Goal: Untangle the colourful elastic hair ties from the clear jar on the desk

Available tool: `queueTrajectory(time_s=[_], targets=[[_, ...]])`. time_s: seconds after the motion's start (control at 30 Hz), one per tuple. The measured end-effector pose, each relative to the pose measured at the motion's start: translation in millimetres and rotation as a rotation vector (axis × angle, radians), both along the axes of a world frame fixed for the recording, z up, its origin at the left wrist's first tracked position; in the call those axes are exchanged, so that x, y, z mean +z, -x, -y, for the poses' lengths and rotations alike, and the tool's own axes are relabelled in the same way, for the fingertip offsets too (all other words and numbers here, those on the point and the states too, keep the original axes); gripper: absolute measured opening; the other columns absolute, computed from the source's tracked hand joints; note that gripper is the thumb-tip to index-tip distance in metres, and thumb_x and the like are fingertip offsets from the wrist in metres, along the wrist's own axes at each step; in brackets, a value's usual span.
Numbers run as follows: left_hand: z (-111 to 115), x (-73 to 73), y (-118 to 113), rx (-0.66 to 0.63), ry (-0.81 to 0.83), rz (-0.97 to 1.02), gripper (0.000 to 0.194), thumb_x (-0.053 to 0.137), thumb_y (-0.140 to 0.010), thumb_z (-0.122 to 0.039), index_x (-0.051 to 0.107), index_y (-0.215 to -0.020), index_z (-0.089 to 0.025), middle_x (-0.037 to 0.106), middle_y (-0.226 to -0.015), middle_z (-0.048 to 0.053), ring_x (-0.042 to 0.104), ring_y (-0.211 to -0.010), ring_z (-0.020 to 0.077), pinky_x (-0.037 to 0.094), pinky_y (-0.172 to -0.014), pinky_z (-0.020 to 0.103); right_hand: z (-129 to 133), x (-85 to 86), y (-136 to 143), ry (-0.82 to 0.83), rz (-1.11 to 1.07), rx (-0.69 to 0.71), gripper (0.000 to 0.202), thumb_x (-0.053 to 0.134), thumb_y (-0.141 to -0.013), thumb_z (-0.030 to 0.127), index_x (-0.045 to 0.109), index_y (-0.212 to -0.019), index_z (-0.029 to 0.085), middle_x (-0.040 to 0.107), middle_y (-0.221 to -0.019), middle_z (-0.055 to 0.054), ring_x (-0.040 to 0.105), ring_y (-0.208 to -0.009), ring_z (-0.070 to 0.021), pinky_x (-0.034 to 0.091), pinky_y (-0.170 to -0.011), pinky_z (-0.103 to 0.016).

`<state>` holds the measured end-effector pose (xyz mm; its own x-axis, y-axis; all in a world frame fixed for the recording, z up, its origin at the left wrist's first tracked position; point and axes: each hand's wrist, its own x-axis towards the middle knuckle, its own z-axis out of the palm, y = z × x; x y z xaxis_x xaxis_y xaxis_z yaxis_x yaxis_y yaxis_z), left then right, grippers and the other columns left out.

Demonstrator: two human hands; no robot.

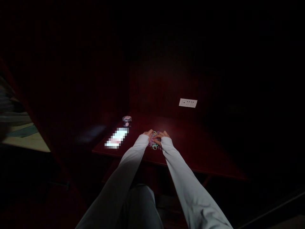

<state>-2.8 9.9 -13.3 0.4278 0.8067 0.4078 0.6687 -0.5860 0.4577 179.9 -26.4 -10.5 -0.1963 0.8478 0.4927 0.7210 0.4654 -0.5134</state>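
Note:
Both my arms in white sleeves reach forward onto a dark red wooden desk [190,149]. My left hand [148,133] and my right hand [161,135] rest close together on a small pile of pastel coloured rings [154,145], pink, purple and green. Fingers of both hands touch the pile; from this distance and in this dim light I cannot tell whether either hand grips a ring.
A small round clear container [126,120] stands at the desk's back left. Beside it lies a bright blurred rectangle [116,138]. A white socket plate [188,102] sits on the dark back panel. A pale surface [23,136] shows at far left.

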Motion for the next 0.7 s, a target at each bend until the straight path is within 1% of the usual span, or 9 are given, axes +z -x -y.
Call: queueTrajectory(time_s=[0.07,0.13,0.27,0.37,0.4,0.47,0.57,0.63,0.7], targets=[[2.3,1.9,-0.7,0.046,0.025,-0.021,0.024,0.047,-0.098,-0.016,0.063,-0.114,-0.024,0.079,-0.111,0.007,0.074,-0.101,0.0230,0.057,-0.090,0.033,-1.3,-0.8,0.3,-0.003,-0.009,-0.005,0.032,0.081,-0.085,0.059,0.081,-0.073,0.029,0.067,-0.077,-0.008,0.055,-0.092,-0.0272,0.044,-0.083,-0.038],[5.3,3.4,-0.7,0.063,0.023,-0.041,0.024,0.047,-0.099,-0.016,0.063,-0.115,-0.023,0.078,-0.114,0.008,0.074,-0.105,0.0228,0.057,-0.092,0.033,-3.8,-2.6,-0.2,-0.006,-0.038,-0.026,0.031,0.079,-0.086,0.058,0.081,-0.073,0.030,0.064,-0.075,-0.007,0.054,-0.091,-0.0265,0.044,-0.082,-0.038],[9.5,2.6,1.7,0.038,-0.038,-0.019,0.022,0.047,-0.104,-0.023,0.066,-0.114,-0.021,0.079,-0.108,0.010,0.075,-0.103,0.0229,0.058,-0.092,0.033,-9.4,-6.1,-2.5,0.012,-0.125,-0.085,0.031,0.076,-0.088,0.055,0.081,-0.074,0.028,0.060,-0.071,-0.005,0.053,-0.085,-0.0244,0.046,-0.086,-0.039],[8.5,-1.1,4.3,0.004,-0.075,0.019,0.023,0.049,-0.105,-0.028,0.069,-0.114,-0.020,0.079,-0.106,0.010,0.075,-0.101,0.0232,0.058,-0.094,0.036,-12.2,-6.9,-3.8,0.024,-0.170,-0.114,0.029,0.077,-0.086,0.053,0.080,-0.074,0.027,0.060,-0.070,-0.004,0.055,-0.084,-0.0235,0.046,-0.087,-0.039],[7.4,-2.8,5.0,-0.008,-0.081,0.034,0.024,0.050,-0.105,-0.029,0.069,-0.114,-0.019,0.079,-0.108,0.012,0.075,-0.103,0.0238,0.059,-0.096,0.037,-12.8,-6.7,-4.2,0.024,-0.181,-0.123,0.029,0.077,-0.085,0.053,0.080,-0.074,0.026,0.061,-0.071,-0.004,0.056,-0.083,-0.0231,0.046,-0.089,-0.039],[4.7,-6.2,5.9,-0.030,-0.093,0.071,0.028,0.050,-0.104,-0.029,0.070,-0.118,-0.017,0.077,-0.121,0.015,0.074,-0.112,0.0249,0.059,-0.101,0.038,-14.0,-6.1,-5.2,0.027,-0.203,-0.138,0.032,0.076,-0.085,0.056,0.081,-0.075,0.026,0.064,-0.072,-0.004,0.057,-0.083,-0.0226,0.045,-0.091,-0.040],[1.8,-9.6,6.1,-0.043,-0.125,0.109,0.032,0.049,-0.104,-0.029,0.070,-0.124,-0.017,0.068,-0.145,0.016,0.069,-0.127,0.0245,0.055,-0.111,0.038,-15.7,-5.0,-7.1,0.029,-0.242,-0.147,0.039,0.072,-0.084,0.062,0.083,-0.080,0.025,0.068,-0.075,-0.005,0.059,-0.082,-0.0230,0.045,-0.091,-0.040],[2.1,-9.4,6.1,-0.049,-0.148,0.108,0.032,0.047,-0.105,-0.028,0.071,-0.124,-0.017,0.065,-0.151,0.014,0.066,-0.131,0.0235,0.053,-0.115,0.038,-16.4,-4.4,-8.4,0.021,-0.270,-0.147,0.043,0.070,-0.084,0.064,0.084,-0.083,0.024,0.069,-0.077,-0.005,0.059,-0.081,-0.0232,0.045,-0.090,-0.040],[4.5,-6.7,6.3,-0.048,-0.162,0.090,0.033,0.045,-0.106,-0.027,0.071,-0.125,-0.018,0.066,-0.150,0.012,0.066,-0.131,0.0223,0.052,-0.116,0.037,-16.6,-4.0,-9.1,0.009,-0.298,-0.150,0.044,0.069,-0.084,0.065,0.084,-0.084,0.024,0.070,-0.077,-0.005,0.059,-0.080,-0.0228,0.045,-0.090,-0.040]])
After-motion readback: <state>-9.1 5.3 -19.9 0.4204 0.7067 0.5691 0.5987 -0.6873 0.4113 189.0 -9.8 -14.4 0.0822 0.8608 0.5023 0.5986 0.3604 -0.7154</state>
